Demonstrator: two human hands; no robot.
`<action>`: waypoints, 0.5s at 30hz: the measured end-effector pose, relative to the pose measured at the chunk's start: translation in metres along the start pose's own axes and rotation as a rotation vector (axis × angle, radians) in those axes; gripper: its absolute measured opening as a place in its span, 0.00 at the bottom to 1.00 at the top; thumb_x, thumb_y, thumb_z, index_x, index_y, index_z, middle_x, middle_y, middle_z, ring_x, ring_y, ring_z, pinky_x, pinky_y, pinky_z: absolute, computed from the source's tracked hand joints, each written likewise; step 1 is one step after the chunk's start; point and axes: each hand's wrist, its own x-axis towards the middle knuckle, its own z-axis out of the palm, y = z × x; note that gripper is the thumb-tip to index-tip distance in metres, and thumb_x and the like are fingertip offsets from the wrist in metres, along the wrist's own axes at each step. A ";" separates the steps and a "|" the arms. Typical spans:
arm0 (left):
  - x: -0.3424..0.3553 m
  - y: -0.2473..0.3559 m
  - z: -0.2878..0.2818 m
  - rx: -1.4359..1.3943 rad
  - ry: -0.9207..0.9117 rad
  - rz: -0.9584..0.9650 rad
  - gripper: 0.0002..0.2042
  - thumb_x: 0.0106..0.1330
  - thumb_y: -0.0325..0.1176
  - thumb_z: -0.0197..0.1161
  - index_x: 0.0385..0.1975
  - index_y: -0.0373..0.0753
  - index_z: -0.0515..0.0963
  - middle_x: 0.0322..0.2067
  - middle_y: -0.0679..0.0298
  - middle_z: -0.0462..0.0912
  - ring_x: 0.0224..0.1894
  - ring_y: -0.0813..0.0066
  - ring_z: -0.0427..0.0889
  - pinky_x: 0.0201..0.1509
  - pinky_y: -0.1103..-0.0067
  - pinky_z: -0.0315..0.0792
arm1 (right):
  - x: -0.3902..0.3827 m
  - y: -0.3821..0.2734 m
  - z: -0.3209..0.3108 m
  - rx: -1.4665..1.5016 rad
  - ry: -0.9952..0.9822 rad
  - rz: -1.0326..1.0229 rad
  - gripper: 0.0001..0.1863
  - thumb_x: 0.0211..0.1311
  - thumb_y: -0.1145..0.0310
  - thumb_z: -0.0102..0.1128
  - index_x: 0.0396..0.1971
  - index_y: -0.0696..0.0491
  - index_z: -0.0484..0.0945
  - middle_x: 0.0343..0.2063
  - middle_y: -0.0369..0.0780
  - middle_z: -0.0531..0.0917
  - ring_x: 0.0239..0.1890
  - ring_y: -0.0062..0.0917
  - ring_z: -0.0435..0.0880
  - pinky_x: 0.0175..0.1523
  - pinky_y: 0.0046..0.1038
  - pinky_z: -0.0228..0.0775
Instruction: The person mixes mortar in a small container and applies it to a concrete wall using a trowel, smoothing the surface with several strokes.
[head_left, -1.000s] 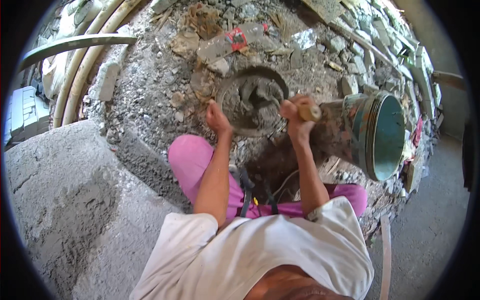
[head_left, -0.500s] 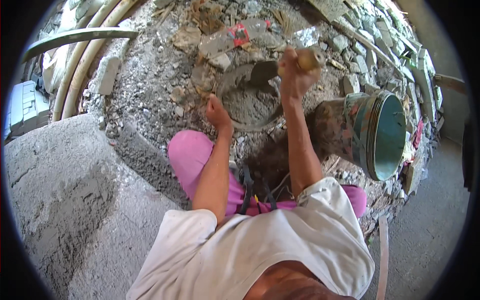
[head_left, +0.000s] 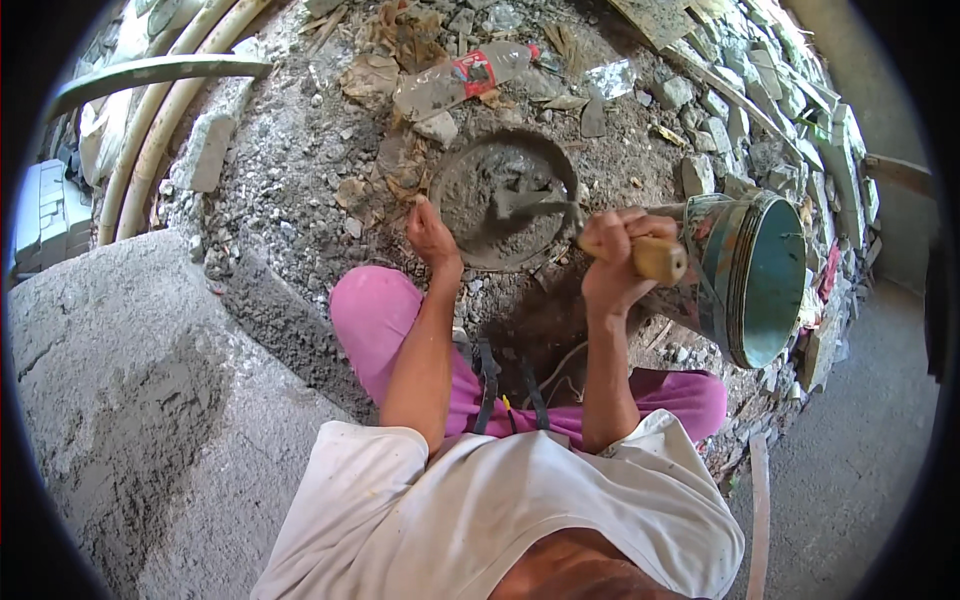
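A round basin (head_left: 439, 190) of wet grey mortar lies on the rubble between my hands. My left hand (head_left: 432, 235) is closed on the basin's left rim. In my right hand (head_left: 612, 262) is the wooden handle of a trowel (head_left: 528, 204), gripped at the basin's lower right; its dark blade is down in the mortar and smeared with it. Just right of that hand, a paint-streaked bucket (head_left: 775, 280) lies on its side with its pale teal inside showing.
Rubble (head_left: 300, 140) surrounds the basin, with a plastic bottle (head_left: 435, 90) behind it. Two long pipes (head_left: 160, 150) and a curved strip (head_left: 120, 85) are at upper left. A rough concrete slab (head_left: 110, 410) is on the left; broken chunks (head_left: 780, 100) are piled at right.
My right hand rose forward with the trowel half a second ago and has come down toward me and rightward, the blade back in the mortar. My left hand stays at the rim.
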 end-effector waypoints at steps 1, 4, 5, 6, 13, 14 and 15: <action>0.002 0.004 0.000 -0.024 -0.015 -0.012 0.24 0.72 0.51 0.53 0.26 0.32 0.75 0.23 0.68 0.71 0.29 0.75 0.64 0.36 0.73 0.63 | 0.004 -0.004 0.002 0.041 -0.028 0.040 0.13 0.51 0.79 0.67 0.26 0.51 0.70 0.26 0.36 0.76 0.28 0.18 0.76 0.34 0.27 0.74; -0.004 0.006 0.007 -0.033 -0.016 0.031 0.23 0.72 0.51 0.53 0.27 0.33 0.74 0.23 0.70 0.67 0.29 0.76 0.62 0.35 0.74 0.61 | 0.017 0.074 -0.001 -0.449 -0.056 0.044 0.11 0.50 0.73 0.68 0.29 0.51 0.72 0.25 0.35 0.76 0.22 0.19 0.76 0.26 0.22 0.70; -0.007 0.006 0.012 -0.046 -0.026 0.091 0.23 0.72 0.51 0.53 0.27 0.33 0.73 0.23 0.71 0.65 0.29 0.77 0.60 0.34 0.74 0.59 | 0.034 0.098 0.007 -0.395 -0.045 0.067 0.11 0.50 0.72 0.68 0.29 0.51 0.73 0.25 0.35 0.76 0.21 0.19 0.76 0.25 0.21 0.69; -0.005 0.010 0.019 -0.052 -0.042 0.102 0.23 0.72 0.51 0.53 0.27 0.33 0.73 0.23 0.71 0.65 0.29 0.77 0.60 0.34 0.74 0.59 | 0.054 0.114 0.017 -0.330 -0.036 0.081 0.11 0.49 0.71 0.69 0.30 0.51 0.74 0.26 0.35 0.77 0.20 0.19 0.76 0.24 0.21 0.68; 0.013 -0.008 -0.001 -0.081 -0.018 0.056 0.22 0.73 0.48 0.51 0.21 0.38 0.69 0.20 0.73 0.60 0.26 0.79 0.58 0.30 0.74 0.56 | 0.059 0.053 0.076 0.125 -0.044 -0.126 0.06 0.56 0.75 0.64 0.29 0.53 0.74 0.20 0.34 0.78 0.23 0.17 0.79 0.24 0.20 0.70; 0.002 -0.002 0.009 -0.056 -0.033 0.030 0.22 0.73 0.48 0.51 0.21 0.36 0.70 0.21 0.73 0.62 0.26 0.80 0.59 0.30 0.75 0.57 | 0.044 0.085 0.046 0.013 -0.025 -0.099 0.07 0.56 0.75 0.65 0.28 0.52 0.74 0.21 0.34 0.78 0.23 0.17 0.78 0.26 0.20 0.70; -0.004 0.003 0.016 -0.067 -0.058 0.032 0.22 0.73 0.48 0.51 0.21 0.36 0.70 0.21 0.73 0.62 0.26 0.80 0.59 0.30 0.75 0.57 | 0.028 0.115 0.020 -0.090 -0.014 -0.066 0.07 0.56 0.74 0.65 0.28 0.52 0.73 0.21 0.34 0.78 0.24 0.17 0.78 0.27 0.21 0.71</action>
